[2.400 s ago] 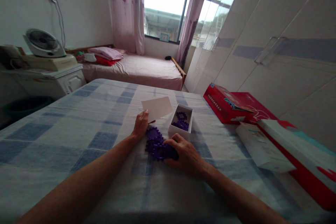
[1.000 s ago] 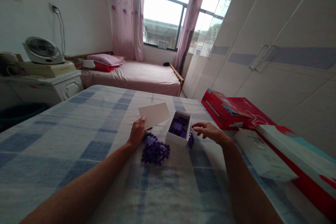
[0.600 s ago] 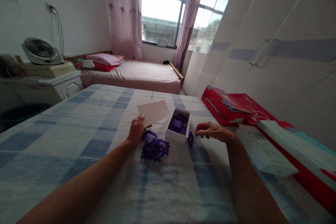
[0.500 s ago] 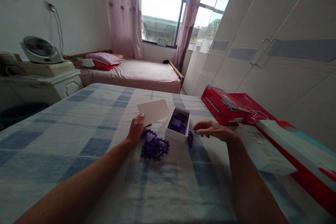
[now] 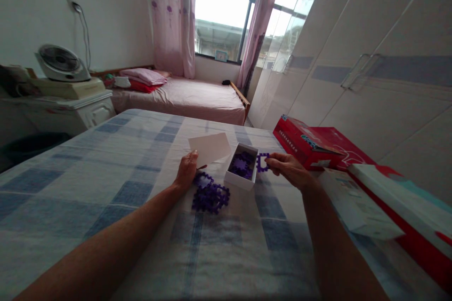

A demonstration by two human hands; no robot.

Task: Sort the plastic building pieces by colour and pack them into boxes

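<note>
My right hand [image 5: 287, 168] pinches a purple square frame piece with notched edges [image 5: 262, 162], held up just right of an open white box [image 5: 239, 180]. Inside that box lie more purple notched pieces [image 5: 242, 163]. My left hand [image 5: 187, 168] is closed on the near left corner of a flat white card-like sheet [image 5: 211, 149], which tilts above the cloth left of the box. Below the sheet, a heap of purple notched pieces [image 5: 211, 197] rests on the bed, close to my left wrist.
A checked blue-and-white cloth [image 5: 148, 235] covers the bed surface. On the right lie a red box [image 5: 305, 143], a white carton [image 5: 360, 202] and a long white-and-red package [image 5: 402, 202]. Farther off are a pink bed [image 5: 197, 99], a fan [image 5: 61, 62] and a wardrobe [image 5: 388, 23].
My right hand has picked up the purple frame piece that leaned by the box's right side and raised it. My left hand keeps the white sheet; the view has shifted slightly.
</note>
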